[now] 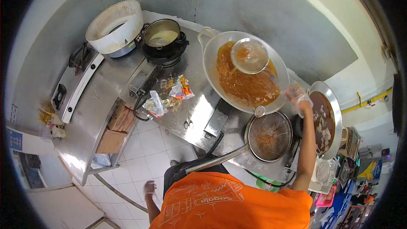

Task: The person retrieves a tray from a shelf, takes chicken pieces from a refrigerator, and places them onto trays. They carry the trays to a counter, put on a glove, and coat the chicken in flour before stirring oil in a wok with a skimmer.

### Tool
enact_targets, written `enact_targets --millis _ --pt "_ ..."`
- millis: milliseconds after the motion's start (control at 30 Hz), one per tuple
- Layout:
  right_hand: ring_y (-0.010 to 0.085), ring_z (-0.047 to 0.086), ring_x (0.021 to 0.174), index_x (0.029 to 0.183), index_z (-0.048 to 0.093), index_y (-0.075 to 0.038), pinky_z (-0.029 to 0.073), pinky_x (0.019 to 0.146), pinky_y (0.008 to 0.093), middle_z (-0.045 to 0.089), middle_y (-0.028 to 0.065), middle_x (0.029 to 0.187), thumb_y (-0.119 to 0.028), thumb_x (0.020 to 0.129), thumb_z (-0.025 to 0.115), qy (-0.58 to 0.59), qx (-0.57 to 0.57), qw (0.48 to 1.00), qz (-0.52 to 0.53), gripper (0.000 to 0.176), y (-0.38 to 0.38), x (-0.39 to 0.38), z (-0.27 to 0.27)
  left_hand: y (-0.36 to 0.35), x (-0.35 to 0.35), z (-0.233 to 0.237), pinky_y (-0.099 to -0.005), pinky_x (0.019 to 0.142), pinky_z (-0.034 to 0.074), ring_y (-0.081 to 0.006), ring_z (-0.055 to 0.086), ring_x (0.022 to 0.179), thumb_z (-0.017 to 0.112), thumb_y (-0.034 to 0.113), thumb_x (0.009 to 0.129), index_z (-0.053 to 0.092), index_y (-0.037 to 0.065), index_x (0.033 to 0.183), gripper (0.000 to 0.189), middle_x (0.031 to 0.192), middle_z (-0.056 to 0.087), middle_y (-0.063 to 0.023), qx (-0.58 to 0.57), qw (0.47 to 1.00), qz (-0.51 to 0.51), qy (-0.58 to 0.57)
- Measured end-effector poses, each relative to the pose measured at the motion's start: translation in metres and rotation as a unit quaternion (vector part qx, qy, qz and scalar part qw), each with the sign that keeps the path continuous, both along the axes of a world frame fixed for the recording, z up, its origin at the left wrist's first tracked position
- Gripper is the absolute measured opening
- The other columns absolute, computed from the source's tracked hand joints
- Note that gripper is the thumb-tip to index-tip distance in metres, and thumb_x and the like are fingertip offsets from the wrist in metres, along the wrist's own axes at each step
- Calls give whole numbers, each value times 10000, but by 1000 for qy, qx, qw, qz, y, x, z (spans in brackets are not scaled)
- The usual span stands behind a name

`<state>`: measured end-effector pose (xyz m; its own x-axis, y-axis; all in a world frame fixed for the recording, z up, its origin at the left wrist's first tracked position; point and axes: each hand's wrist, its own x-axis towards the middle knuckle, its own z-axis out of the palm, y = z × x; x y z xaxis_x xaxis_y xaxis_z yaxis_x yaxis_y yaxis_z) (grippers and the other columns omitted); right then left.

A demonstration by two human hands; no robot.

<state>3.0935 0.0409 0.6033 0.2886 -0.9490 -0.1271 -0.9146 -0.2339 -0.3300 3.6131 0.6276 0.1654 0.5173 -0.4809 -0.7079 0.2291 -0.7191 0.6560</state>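
Observation:
My right hand, in a thin clear glove, reaches out to the right rim of a large steel wok full of brown saucy food. Its fingers are curled, and what they grip is too small to make out. A round mesh strainer lies over the food, its handle pointing towards that hand. My left hand, also gloved, hangs beside my orange shirt above the tiled floor, fingers apart and holding nothing.
A long-handled wire skimmer sits in front of the wok. A second wok at the right holds dark liquid with pale pieces. A white tub, a black pot, torn packets and scissors are on the steel counter.

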Motion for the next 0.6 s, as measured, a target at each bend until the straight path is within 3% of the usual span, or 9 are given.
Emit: enact_targets --millis 33,100,200,333,400,467,500,567,600 --pt "218 622 945 1135 564 -8 487 799 320 657 150 937 -95 747 637 -1 1 1000 -3 405 -9 -11 0 1 -4 2 -291 493 473 -160 587 579 447 83 832 607 67 993 227 756 635 -77 1 1000 -3 -1" --pt "296 627 956 1087 589 -19 492 805 365 644 201 1000 -185 823 583 188 -100 968 -129 312 -32 -35 -3 1 -19 5 -310 516 497 -178 610 614 462 71 830 610 47 984 214 787 642 -102 96 995 -12 14" --pt "344 614 949 1024 636 -50 489 810 406 624 200 1046 -227 873 493 281 -119 943 -135 273 -61 -49 -12 2 -32 1 -319 533 510 -189 625 648 479 61 825 609 36 988 210 812 647 -109 100 993 -61 -9" --pt "339 629 915 1010 658 -79 490 801 416 638 172 1027 -205 878 460 338 -94 930 -111 269 -77 -38 -52 -1 -33 -21 -326 551 524 -204 632 676 464 58 835 602 23 1001 219 872 643 -111 32 993 53 96" --pt "310 636 916 1004 665 -78 498 778 415 647 169 1005 -199 882 445 317 -57 946 -30 279 -79 -24 -78 -13 -34 -16 -319 552 523 -196 628 669 468 75 841 601 24 1005 217 880 641 -108 44 997 25 53" --pt "268 646 842 987 662 -54 499 721 390 662 156 961 -192 897 472 372 -120 887 245 251 -104 -40 -143 -28 -37 -10 -313 553 521 -188 624 661 472 91 848 601 26 1008 216 889 639 -105 55 998 -5 10" --pt "268 646 842 987 662 -54 499 721 390 662 156 961 -192 897 472 371 -122 887 246 251 -99 -28 -142 -35 -38 -7 -308 556 521 -179 620 658 481 116 852 601 22 1009 219 879 638 -103 50 999 1 4" --pt "205 617 775 967 667 -48 485 682 345 670 132 941 -187 889 542 48 -39 993 103 202 -76 13 -137 -39 -42 -2 -304 560 520 -171 616 654 490 142 856 600 19 1011 227 868 637 -100 45 999 6 -3" --pt "205 617 775 967 667 -48 485 682 345 670 132 941 -187 889 542 46 -40 993 103 202 -72 22 -138 -38 -43 0 -307 568 523 -166 614 659 496 170 859 601 21 1013 239 859 636 -98 17 1000 9 18"
